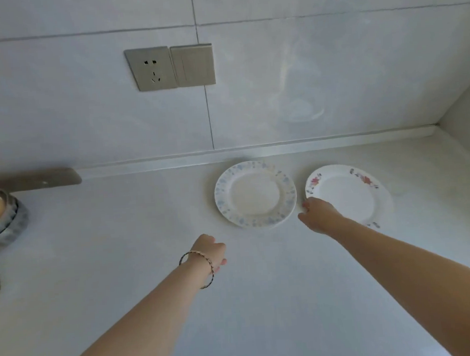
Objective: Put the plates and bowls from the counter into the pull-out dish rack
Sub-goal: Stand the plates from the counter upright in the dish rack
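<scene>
Two plates lie flat on the pale surface [264, 301], near the back wall. We note the blue-speckled plate [255, 194] on the left and the red-flowered plate [349, 193] on the right; their rims sit just beside each other, and we cannot tell whether they touch.

Right arm: stretched forward from the lower right, forearm crossing over the near rim of the red-flowered plate. The right hand [318, 213] is at that plate's left near edge, back of hand up, fingers curled downward at the rim. The fingertips are hidden under the hand, so we cannot tell whether the grip has closed on the rim or only touches it. The plate lies flat on the surface.

Left arm: stretched forward from the lower left, wrist carrying a thin bracelet [204, 266]. The left hand [212, 250] hangs over bare surface, short of the blue-speckled plate and apart from it. Its grip is loosely curled, fingers bent inward and not pressed together, holding nothing.

Outward: the tiled wall [318, 74] behind carries a metal socket [151, 68] with a switch [192, 65] touching it on the right. At the far left edge stands a rounded metal vessel [0, 219], partly cut off, with a brown board [33, 179] behind it against the wall. The dish rack is not in view.
</scene>
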Demonstrator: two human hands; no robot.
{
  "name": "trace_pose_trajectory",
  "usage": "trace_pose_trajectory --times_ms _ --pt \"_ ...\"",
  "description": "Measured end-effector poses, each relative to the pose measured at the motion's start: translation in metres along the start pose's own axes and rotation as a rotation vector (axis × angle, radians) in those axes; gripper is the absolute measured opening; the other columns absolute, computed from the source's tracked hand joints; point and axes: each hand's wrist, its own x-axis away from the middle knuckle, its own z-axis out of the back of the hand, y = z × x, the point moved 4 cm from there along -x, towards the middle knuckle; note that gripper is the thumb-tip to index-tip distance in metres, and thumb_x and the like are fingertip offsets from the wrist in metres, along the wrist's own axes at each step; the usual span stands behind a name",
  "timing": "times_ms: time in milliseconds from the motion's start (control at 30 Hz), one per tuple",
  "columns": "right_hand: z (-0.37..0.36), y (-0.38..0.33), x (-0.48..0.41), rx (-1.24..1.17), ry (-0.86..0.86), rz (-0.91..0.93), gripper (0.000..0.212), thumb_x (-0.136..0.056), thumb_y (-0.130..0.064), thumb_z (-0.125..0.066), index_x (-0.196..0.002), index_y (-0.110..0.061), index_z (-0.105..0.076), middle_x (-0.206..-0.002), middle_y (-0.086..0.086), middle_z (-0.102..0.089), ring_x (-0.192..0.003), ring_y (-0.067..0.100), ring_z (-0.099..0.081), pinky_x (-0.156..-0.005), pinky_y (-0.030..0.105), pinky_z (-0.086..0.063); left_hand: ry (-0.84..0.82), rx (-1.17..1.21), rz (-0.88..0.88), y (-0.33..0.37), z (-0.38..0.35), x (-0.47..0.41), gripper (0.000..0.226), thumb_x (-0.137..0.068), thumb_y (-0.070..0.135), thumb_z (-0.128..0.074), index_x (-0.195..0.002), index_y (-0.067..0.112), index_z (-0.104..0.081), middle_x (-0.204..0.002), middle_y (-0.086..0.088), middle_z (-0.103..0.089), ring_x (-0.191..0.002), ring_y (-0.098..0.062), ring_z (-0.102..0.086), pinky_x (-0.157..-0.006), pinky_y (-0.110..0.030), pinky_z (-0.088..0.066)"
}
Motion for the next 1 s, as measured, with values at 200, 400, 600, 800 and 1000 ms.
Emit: trace_pose_trajectory --times_ms 200,400,600,800,1000 --pt "0.002 -0.019 -0.118 -0.044 0.045 -0.023 0.056 -0.092 -0.023 -0.050 -0.143 -0.012 -0.030 -0.138 0.023 -0.042 -0.127 0.037 -0.044 -0.103 0.041 -0.039 0.083 0.202 0.106 0.009 -0.011 -0.074 0.055 -0.090 0.006 -0.048 -0.141 0.008 -0.027 -0.072 -0.001 -0.045 -0.064 -0.014 -0.049 -0.055 -0.021 -0.040" --pt "-0.017 -0.021 -0.173 -0.092 -0.033 -0.081 0.055 -0.089 -0.024 -0.056 -0.133 0.004 -0.038 -0.132 0.024 -0.050 -0.121 0.038 -0.051 -0.099 0.040 -0.042 0.014 0.399 0.189 0.029 -0.033 -0.124 0.026 -0.088 0.001 -0.056 -0.113 0.005 -0.055 -0.113 -0.013 -0.062 -0.099 -0.025 -0.062 -0.076 -0.031 -0.053" --pt "-0.015 -0.017 -0.163 -0.138 0.026 -0.084 0.045 -0.083 -0.019 -0.065 -0.120 0.003 -0.053 -0.116 0.021 -0.063 -0.106 0.036 -0.061 -0.079 0.037 -0.048 0.079 0.562 0.230 0.021 -0.039 -0.131 0.043 -0.089 -0.009 -0.050 -0.130 0.002 -0.046 -0.138 -0.018 -0.049 -0.122 -0.038 -0.053 -0.083 -0.036 -0.050" --pt "-0.044 -0.040 -0.090 -0.218 0.014 -0.001 0.047 -0.079 -0.019 -0.063 -0.121 0.000 -0.052 -0.109 0.018 -0.064 -0.095 0.034 -0.063 -0.069 0.033 -0.048 0.128 0.499 0.176 -0.034 0.002 -0.066 0.020 -0.085 -0.008 -0.051 -0.101 0.004 -0.051 -0.106 -0.013 -0.055 -0.089 -0.026 -0.055 -0.072 -0.037 -0.056" --pt "-0.114 -0.100 0.027 -0.271 -0.087 0.100 0.046 -0.079 -0.016 -0.063 -0.120 -0.001 -0.047 -0.108 0.014 -0.061 -0.087 0.030 -0.059 -0.066 0.034 -0.049 0.299 0.480 0.087 -0.130 0.088 0.036 0.026 -0.083 -0.005 -0.054 -0.075 0.018 -0.044 -0.087 -0.003 -0.054 -0.095 -0.028 -0.058 -0.064 -0.030 -0.056"
